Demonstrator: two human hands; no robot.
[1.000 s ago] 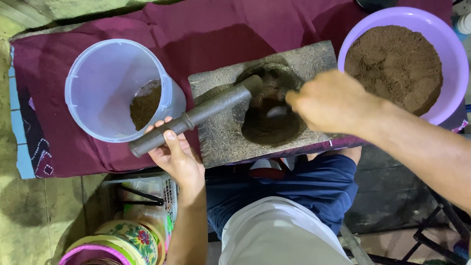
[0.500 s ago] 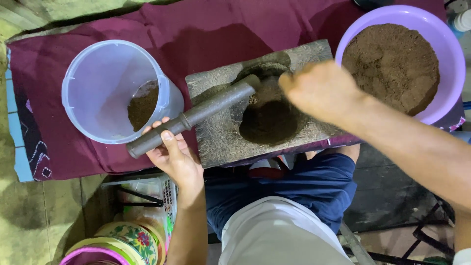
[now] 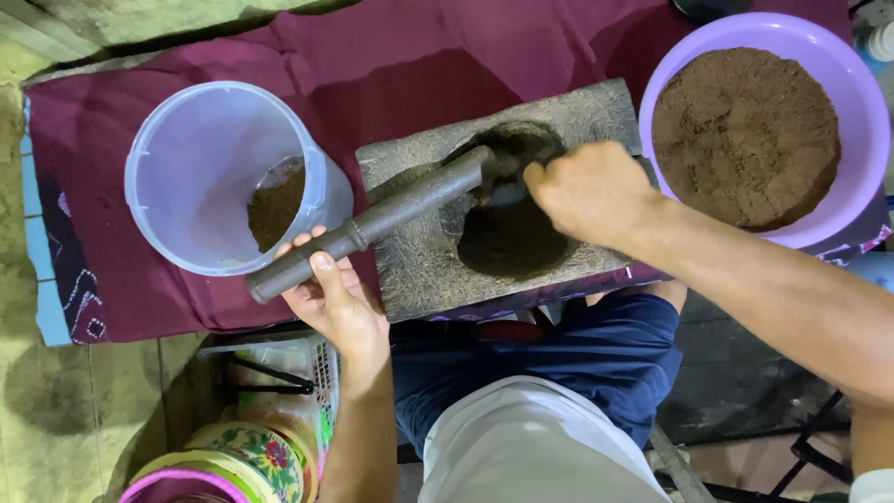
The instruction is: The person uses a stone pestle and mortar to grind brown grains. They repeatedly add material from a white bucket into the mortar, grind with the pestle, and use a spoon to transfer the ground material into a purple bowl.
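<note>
Stone mortar (image 3: 419,251) on maroon cloth (image 3: 372,56), brown powder (image 3: 512,242) in its hollow. Left hand (image 3: 340,303), fingers wrapped round pestle (image 3: 372,224) handle. Right hand (image 3: 587,191), closed over a small scoop (image 3: 507,194) in the hollow. Clear tub (image 3: 214,177) left, purple bowl (image 3: 861,121) right.

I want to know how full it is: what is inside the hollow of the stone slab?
Dark brown powder fills the hollow of the stone slab. The pestle tip reaches in. The right hand covers the hollow's right edge and most of a pale utensil there.
</note>
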